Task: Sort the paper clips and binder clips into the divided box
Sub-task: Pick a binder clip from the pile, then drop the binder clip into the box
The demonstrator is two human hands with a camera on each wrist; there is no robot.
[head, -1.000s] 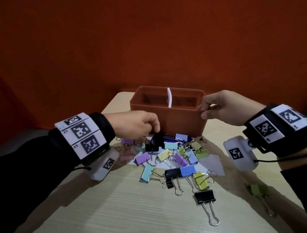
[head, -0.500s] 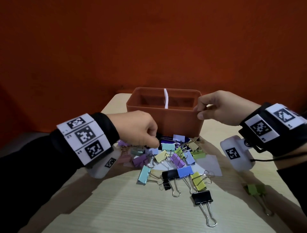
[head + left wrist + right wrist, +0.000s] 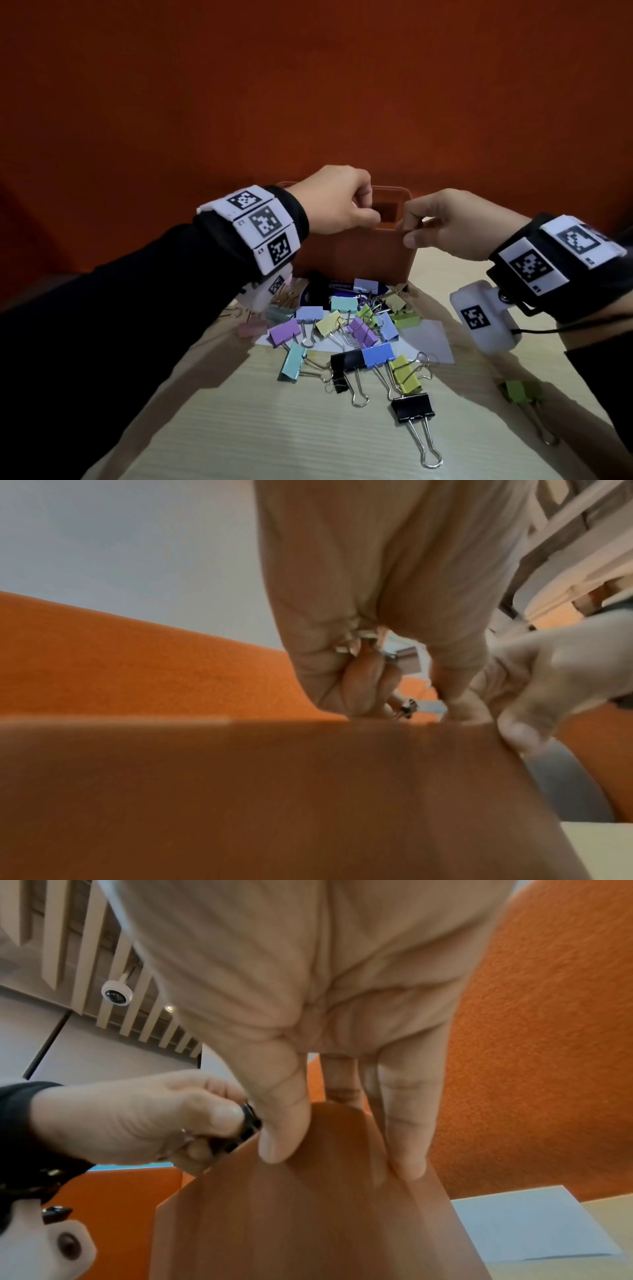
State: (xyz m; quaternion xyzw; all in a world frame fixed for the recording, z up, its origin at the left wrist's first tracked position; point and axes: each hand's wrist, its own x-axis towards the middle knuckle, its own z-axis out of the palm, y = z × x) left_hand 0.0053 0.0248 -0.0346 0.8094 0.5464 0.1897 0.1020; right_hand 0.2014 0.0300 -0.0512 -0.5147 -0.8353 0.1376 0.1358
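The brown divided box (image 3: 359, 260) stands at the back of the table. My left hand (image 3: 371, 214) hovers over its open top and hides the divider. Its curled fingers pinch a small black binder clip (image 3: 249, 1125), which shows only in the right wrist view, just above the rim. My right hand (image 3: 409, 233) pinches the box's right rim, thumb (image 3: 284, 1129) on the outer wall. In front of the box lies a pile of coloured binder clips (image 3: 356, 329). In the left wrist view the box wall (image 3: 240, 791) fills the lower half.
A larger black binder clip (image 3: 412, 407) lies nearest me, and a green one (image 3: 519, 390) sits apart at the right. A white sheet (image 3: 431, 339) and a dark blue packet (image 3: 329, 287) lie under the pile. The orange wall stands right behind the box.
My left hand has risen from the pile with the black clip and now hangs over the box. My right hand has stayed on the box's right rim.
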